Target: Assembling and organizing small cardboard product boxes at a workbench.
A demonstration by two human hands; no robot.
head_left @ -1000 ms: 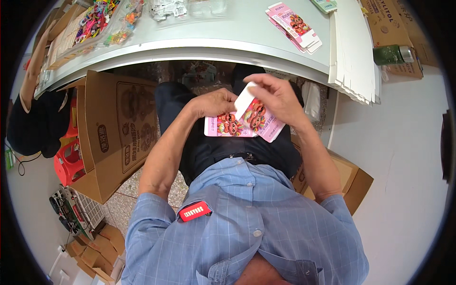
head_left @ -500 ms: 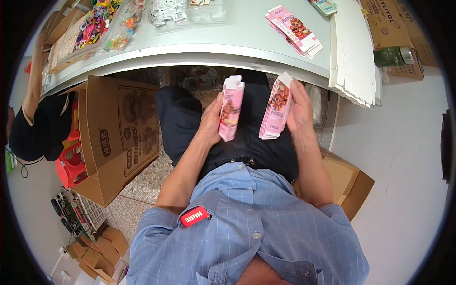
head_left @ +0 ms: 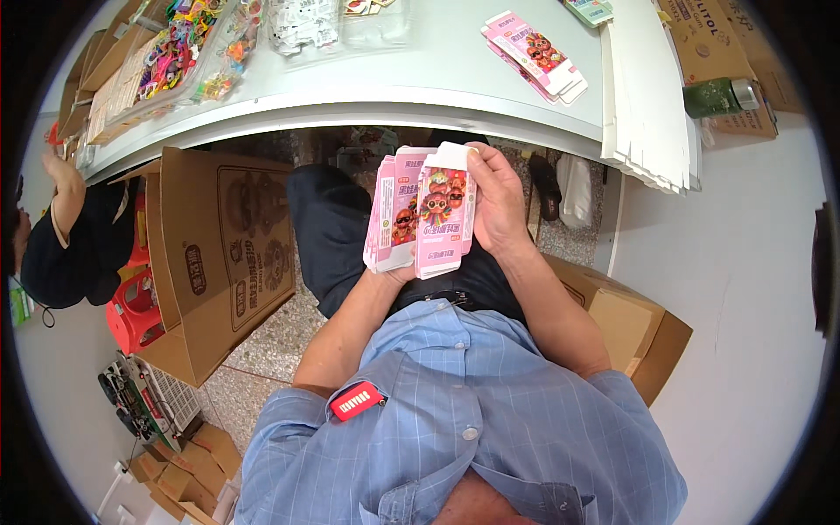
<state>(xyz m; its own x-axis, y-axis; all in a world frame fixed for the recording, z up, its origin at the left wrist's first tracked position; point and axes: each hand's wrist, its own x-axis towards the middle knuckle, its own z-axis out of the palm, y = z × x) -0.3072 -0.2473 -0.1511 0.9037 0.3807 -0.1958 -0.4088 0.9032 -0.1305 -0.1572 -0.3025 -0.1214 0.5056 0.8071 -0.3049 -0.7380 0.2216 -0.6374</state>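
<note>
Pale grey tabletop [head_left: 420, 70] curves across the upper part of the view, and below its edge a person sits with both hands raised over their lap. Right hand [head_left: 500, 206] grips a flat pink carton [head_left: 444, 214], its fingers curled around the carton's right edge and the thumb pressed on the top flap. Left hand [head_left: 398, 273] is mostly hidden behind a second pink carton [head_left: 392, 210], which stands just left of the first and overlaps it; how its fingers lie I cannot tell. Beyond the fingertips, more flat pink cartons [head_left: 534, 48] lie stacked on the table. Left of the hands an open brown cardboard box [head_left: 223, 254] stands on the floor.
</note>
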